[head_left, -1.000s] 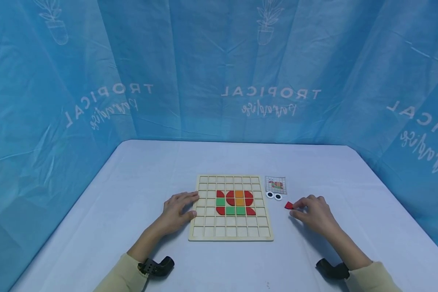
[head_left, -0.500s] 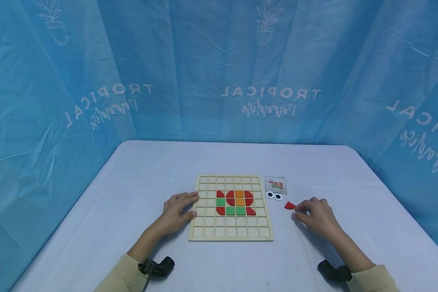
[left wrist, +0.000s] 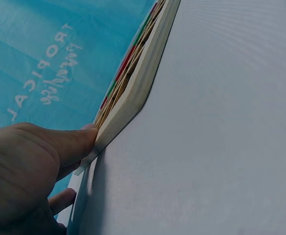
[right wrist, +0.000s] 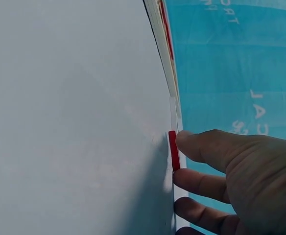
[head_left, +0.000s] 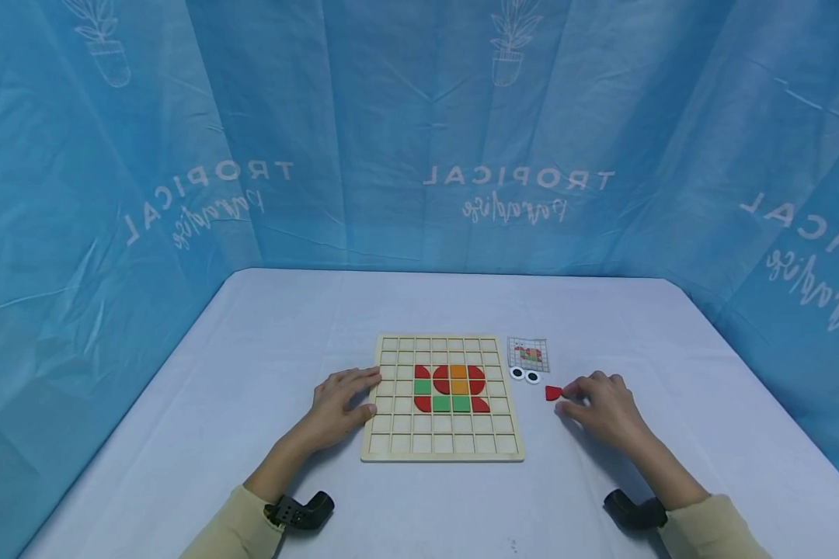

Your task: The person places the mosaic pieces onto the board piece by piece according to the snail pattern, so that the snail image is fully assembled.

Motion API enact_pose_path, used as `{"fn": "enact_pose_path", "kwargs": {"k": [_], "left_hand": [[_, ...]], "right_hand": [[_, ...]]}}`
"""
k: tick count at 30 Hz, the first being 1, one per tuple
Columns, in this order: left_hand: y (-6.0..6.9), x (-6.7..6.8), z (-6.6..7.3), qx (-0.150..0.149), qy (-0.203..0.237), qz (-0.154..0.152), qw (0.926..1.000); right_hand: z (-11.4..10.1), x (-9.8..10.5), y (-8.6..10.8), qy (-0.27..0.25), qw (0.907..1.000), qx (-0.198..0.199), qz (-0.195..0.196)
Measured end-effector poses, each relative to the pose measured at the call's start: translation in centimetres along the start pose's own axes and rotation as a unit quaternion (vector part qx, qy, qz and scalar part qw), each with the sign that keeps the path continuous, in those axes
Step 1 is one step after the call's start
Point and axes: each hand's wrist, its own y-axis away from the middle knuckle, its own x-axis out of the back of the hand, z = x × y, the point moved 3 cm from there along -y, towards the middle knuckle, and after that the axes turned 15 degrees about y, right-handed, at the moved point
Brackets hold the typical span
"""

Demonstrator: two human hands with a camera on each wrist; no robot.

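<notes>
A square wooden grid board [head_left: 443, 445] lies on the white table, with red, green and orange tiles [head_left: 459, 386] set in its middle cells. On the board's left edge rests my left hand [head_left: 339, 404], fingertips and thumb touching the rim; the left wrist view has the thumb [left wrist: 79, 142] against that edge. To the right of the board, my right hand [head_left: 601, 410] pinches a small red tile [head_left: 553, 394] between thumb and index finger, low at the tabletop. Seen edge-on in the right wrist view, the red tile [right wrist: 174, 149] is partly covered by the fingers.
Beside the board's upper right lies a small pattern card [head_left: 528, 354] printed with a coloured figure. Two round white pieces with black centres [head_left: 524, 375] sit just below it. Blue curtains [head_left: 419, 140] hang behind and at both sides of the table [head_left: 294, 310].
The red tile has turned on the tabletop between my right fingers, which shifted slightly right and then back left. My left hand and the board have stayed still.
</notes>
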Motion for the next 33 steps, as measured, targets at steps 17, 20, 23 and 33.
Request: {"fn": "enact_pose_path", "kwargs": {"k": [17, 20, 23, 33], "left_hand": [[0.0, -0.1, 0.0, 0.004, -0.003, -0.004, 1.0], [0.0, 0.0, 0.0, 0.006, -0.003, -0.004, 1.0], [-0.1, 0.0, 0.0, 0.011, -0.001, -0.004, 0.9999], [-0.1, -0.1, 0.0, 0.009, -0.001, -0.002, 1.0]], "right_hand": [[-3.6, -0.7, -0.5, 0.007, 0.9985, 0.053, -0.013], [-4.3, -0.8, -0.5, 0.013, 0.9981, 0.059, -0.013], [-4.7, -0.9, -0.4, 0.021, 0.9981, 0.058, -0.009], [-4.0, -0.7, -0.1, 0.022, 0.9993, 0.03, 0.01]]}}
